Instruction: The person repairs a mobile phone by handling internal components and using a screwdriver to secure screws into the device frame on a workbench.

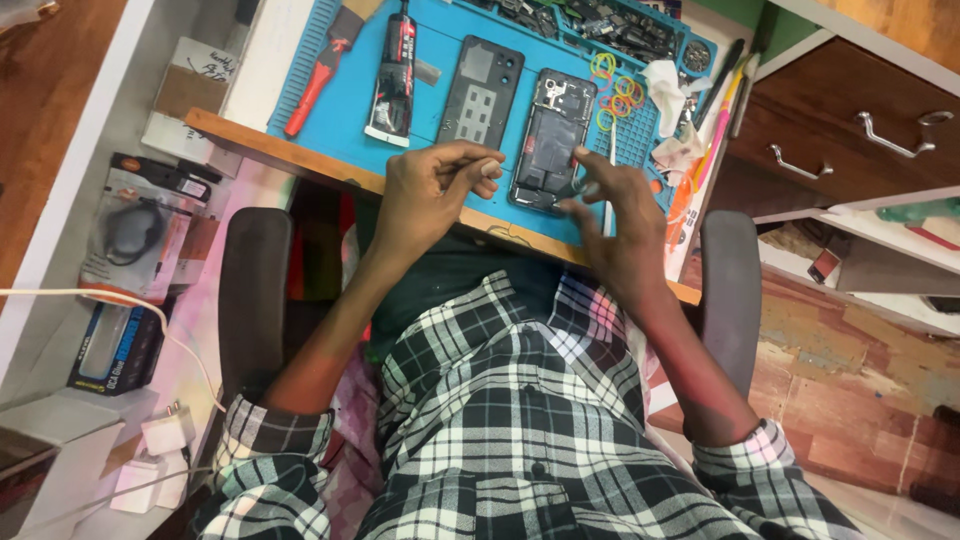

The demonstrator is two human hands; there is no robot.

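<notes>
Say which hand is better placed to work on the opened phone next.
Right, probably. The right hand has its fingers at the opened phone; the left hand is beside it, pinching something small.

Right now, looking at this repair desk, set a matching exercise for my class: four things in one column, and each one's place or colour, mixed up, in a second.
Things:
1. opened phone
2. rubber bands
3. glue tube
4. red-handled tool

Places or colours:
A. far left of the blue mat
B. at the right hand fingertips
C. black, left of the phone back cover
D. many colours, right of the phone

Pairs: 1-B, 2-D, 3-C, 4-A
</notes>
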